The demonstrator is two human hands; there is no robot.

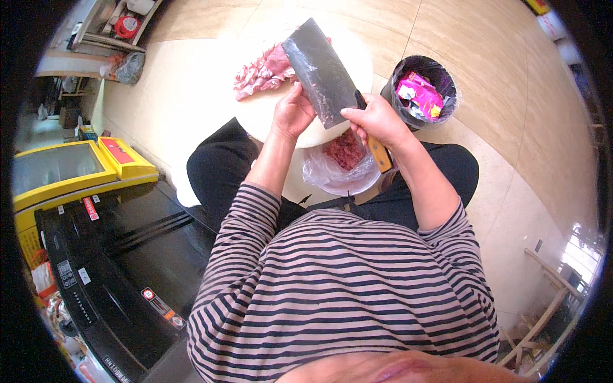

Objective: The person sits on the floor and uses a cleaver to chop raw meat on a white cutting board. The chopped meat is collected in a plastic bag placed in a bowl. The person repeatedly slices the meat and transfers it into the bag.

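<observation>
My right hand [376, 119] grips the wooden handle of a broad cleaver [321, 72], whose blade slants up to the left with bits of meat stuck on it. Against the blade's left edge rests my left hand [294, 112], partly behind the blade; whether it holds anything I cannot tell. Behind the cleaver, raw meat [268, 72] lies on a round white cutting board [263, 115]. Below the board, between my knees, a metal bowl [366, 186] lined with a clear plastic bag holds minced or chopped red meat [346, 152].
A black bin [389, 95] with a bag liner and pink wrappers stands right of the board on the tiled floor [459, 43]. At my left are a black appliance [143, 239] and a yellow-framed chest freezer [110, 170]. Wooden furniture legs [541, 330] show at lower right.
</observation>
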